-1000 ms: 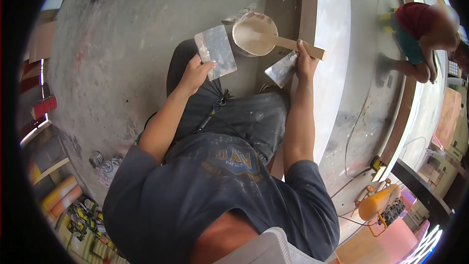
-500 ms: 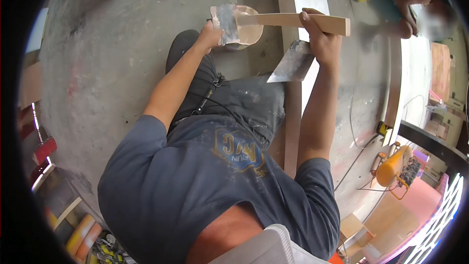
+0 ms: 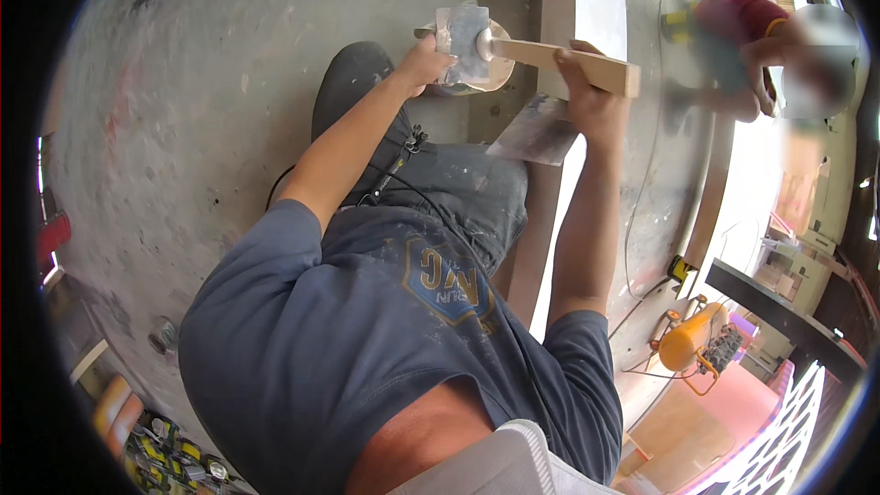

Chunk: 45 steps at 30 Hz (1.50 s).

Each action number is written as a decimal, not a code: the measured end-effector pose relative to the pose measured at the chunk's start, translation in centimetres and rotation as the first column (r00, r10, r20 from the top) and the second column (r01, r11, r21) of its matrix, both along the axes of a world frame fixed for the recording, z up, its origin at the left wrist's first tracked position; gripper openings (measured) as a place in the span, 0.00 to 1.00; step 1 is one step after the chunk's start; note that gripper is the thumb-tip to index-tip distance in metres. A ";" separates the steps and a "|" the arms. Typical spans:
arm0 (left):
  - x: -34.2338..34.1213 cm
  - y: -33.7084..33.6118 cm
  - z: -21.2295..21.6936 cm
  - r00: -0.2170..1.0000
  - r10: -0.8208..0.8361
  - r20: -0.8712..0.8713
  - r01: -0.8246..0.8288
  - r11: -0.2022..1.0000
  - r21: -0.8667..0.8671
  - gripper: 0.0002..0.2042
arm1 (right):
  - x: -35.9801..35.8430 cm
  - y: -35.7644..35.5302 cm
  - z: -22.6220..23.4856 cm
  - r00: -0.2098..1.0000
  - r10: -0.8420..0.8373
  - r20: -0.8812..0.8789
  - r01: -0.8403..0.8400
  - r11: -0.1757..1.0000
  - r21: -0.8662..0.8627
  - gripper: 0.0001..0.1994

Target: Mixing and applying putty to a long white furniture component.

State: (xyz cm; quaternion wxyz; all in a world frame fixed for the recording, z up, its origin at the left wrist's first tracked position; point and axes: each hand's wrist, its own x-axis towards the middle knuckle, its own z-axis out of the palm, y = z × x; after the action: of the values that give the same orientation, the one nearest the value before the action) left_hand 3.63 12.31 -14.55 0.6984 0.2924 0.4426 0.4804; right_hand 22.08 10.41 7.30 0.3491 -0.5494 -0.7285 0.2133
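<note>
My left hand (image 3: 427, 66) is closed at the edge of a round, putty-smeared tub (image 3: 500, 73). A flat grey metal blade (image 3: 469, 35) with pale putty along one edge lies over the tub, beside my left fingers. My right hand (image 3: 594, 103) grips a pale wooden stick (image 3: 559, 60). Its narrower end carries a whitish lump of putty and meets the blade; whether the two are joined I cannot tell. A second metal scraper (image 3: 536, 132) juts from under my right hand, its grip hidden in the palm. Both hands are above my bent knee.
A long white-topped board (image 3: 598, 0) runs just right of my leg. Farther right are a cable (image 3: 656, 128), another long board (image 3: 710, 185) and an orange air compressor (image 3: 689, 339). Another person (image 3: 742, 23) crouches at the upper right. Tools (image 3: 170, 458) lie at the lower left.
The blade and tub have shifted a little right in view with my left hand. The stick now slopes down toward my right hand, which is slightly lower. The view has turned slightly.
</note>
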 end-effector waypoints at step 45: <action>-0.5 -1.1 2.3 0.875 -0.129 0.467 0.246 0.949 -0.198 0.09 | 12.2 3.5 -13.3 0.935 -0.319 -0.153 -0.005 0.422 -0.907 0.31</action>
State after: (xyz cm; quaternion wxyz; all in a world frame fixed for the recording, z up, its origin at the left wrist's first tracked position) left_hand 3.12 11.18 -12.24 0.8563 0.1245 0.2963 0.4044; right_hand 34.26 13.96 -6.03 0.1302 -0.6766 -0.3858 0.6136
